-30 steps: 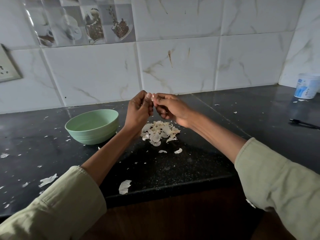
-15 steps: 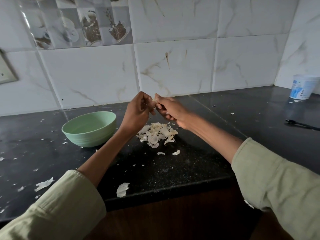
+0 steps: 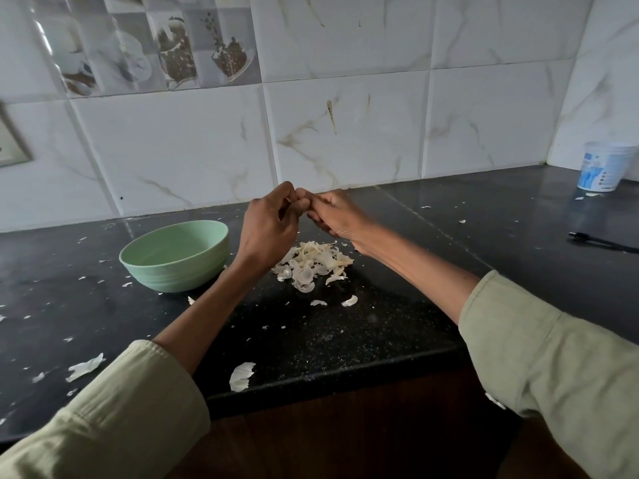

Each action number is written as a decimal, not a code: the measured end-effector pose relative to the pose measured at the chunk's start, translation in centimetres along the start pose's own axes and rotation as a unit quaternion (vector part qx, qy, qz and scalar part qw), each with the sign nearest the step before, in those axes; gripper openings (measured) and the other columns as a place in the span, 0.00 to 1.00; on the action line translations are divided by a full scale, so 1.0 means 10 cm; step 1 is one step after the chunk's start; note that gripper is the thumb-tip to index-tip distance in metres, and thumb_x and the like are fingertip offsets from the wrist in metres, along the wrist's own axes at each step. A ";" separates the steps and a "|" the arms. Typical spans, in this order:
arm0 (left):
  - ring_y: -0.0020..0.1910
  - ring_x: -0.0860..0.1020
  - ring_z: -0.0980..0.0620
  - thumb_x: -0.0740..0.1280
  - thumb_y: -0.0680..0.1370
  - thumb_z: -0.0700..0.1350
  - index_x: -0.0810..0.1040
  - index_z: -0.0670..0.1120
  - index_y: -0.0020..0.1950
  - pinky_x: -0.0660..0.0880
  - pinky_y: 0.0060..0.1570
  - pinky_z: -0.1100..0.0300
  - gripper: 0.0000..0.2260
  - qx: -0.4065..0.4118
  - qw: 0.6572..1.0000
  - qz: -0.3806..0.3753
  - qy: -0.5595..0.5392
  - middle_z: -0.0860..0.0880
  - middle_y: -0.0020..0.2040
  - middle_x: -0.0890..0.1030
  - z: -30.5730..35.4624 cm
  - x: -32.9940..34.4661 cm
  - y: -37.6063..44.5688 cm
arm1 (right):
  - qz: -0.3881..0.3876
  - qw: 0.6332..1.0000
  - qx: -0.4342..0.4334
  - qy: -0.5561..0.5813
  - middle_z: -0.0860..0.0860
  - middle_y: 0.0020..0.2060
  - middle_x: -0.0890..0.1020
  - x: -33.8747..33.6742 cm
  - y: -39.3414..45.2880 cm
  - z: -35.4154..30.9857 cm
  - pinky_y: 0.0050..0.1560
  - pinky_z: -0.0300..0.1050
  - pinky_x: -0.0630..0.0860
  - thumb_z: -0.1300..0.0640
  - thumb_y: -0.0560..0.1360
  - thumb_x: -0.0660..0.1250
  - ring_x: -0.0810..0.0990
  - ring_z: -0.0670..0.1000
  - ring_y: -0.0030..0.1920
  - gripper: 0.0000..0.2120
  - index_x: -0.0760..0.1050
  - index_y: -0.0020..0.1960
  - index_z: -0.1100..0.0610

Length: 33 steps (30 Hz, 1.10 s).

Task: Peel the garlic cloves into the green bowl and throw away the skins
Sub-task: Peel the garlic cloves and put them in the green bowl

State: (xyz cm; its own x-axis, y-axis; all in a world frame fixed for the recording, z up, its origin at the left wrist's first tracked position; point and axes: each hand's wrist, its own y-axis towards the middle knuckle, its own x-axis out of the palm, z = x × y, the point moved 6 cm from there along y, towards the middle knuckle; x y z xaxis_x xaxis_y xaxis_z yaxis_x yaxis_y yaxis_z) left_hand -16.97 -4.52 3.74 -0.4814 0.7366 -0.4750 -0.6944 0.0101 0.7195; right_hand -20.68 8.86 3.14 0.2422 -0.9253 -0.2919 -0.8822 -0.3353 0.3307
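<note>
Head view, frame centre: left hand (image 3: 268, 226) and right hand (image 3: 337, 214) pinch a garlic clove (image 3: 300, 201) (barely visible); small, slippery, papery-skinned, best held at its ends.

Whatever the hands (image 3: 301, 216) pinch between their meeting fingertips is hidden — too small to tell. The bowl (image 3: 176, 255) floor lies behind its near wall, and the wall plate (image 3: 12, 140) left of the bowl is cut off.
</note>
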 end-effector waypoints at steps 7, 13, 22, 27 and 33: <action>0.30 0.79 0.50 0.70 0.81 0.42 0.75 0.45 0.43 0.76 0.32 0.50 0.08 0.021 0.999 0.015 0.046 0.55 0.31 0.81 0.03 -0.05 0.00 | -0.009 0.999 0.040 -0.018 0.49 0.25 0.64 0.00 0.00 0.04 0.24 0.37 0.55 0.40 0.83 0.63 0.59 0.46 0.24 0.27 0.68 0.30 0.52; 0.31 0.80 0.58 0.69 0.81 0.39 0.74 0.44 0.44 0.78 0.33 0.49 0.07 0.050 0.996 0.001 0.075 0.59 0.33 0.81 0.03 -0.04 0.00 | -0.027 0.997 0.068 -0.034 0.46 0.22 0.66 -0.01 -0.01 0.06 0.22 0.36 0.55 0.38 0.82 0.63 0.59 0.44 0.21 0.27 0.69 0.30 0.52; 0.33 0.82 0.44 0.69 0.79 0.39 0.73 0.46 0.47 0.79 0.35 0.45 0.06 0.109 0.981 -0.050 0.154 0.48 0.36 0.83 0.03 0.02 0.03 | -0.018 0.993 0.093 -0.068 0.45 0.18 0.65 -0.07 0.01 0.05 0.18 0.35 0.56 0.47 0.84 0.64 0.59 0.43 0.16 0.25 0.69 0.31 0.54; 0.38 0.83 0.42 0.70 0.80 0.41 0.75 0.47 0.49 0.79 0.37 0.44 0.05 0.100 0.979 -0.048 0.172 0.48 0.38 0.84 0.03 0.04 0.02 | -0.004 0.996 0.082 -0.046 0.47 0.21 0.66 -0.09 0.04 0.06 0.20 0.36 0.57 0.51 0.83 0.66 0.60 0.44 0.19 0.22 0.72 0.31 0.53; 0.34 0.83 0.56 0.74 0.80 0.51 0.77 0.50 0.49 0.81 0.38 0.49 0.08 0.037 0.993 -0.001 0.110 0.56 0.36 0.84 0.04 -0.01 0.04 | -0.025 0.998 0.064 -0.011 0.49 0.24 0.64 -0.13 0.06 0.00 0.21 0.37 0.54 0.51 0.83 0.65 0.57 0.46 0.22 0.21 0.73 0.32 0.53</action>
State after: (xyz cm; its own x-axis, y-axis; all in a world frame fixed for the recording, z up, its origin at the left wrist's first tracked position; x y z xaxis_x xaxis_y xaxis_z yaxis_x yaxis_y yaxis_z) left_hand -17.00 -4.38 4.31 -0.5907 0.5718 -0.5694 -0.6583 0.0666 0.7498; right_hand -21.51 9.89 3.73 0.2793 -0.9037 -0.3245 -0.9139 -0.3539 0.1991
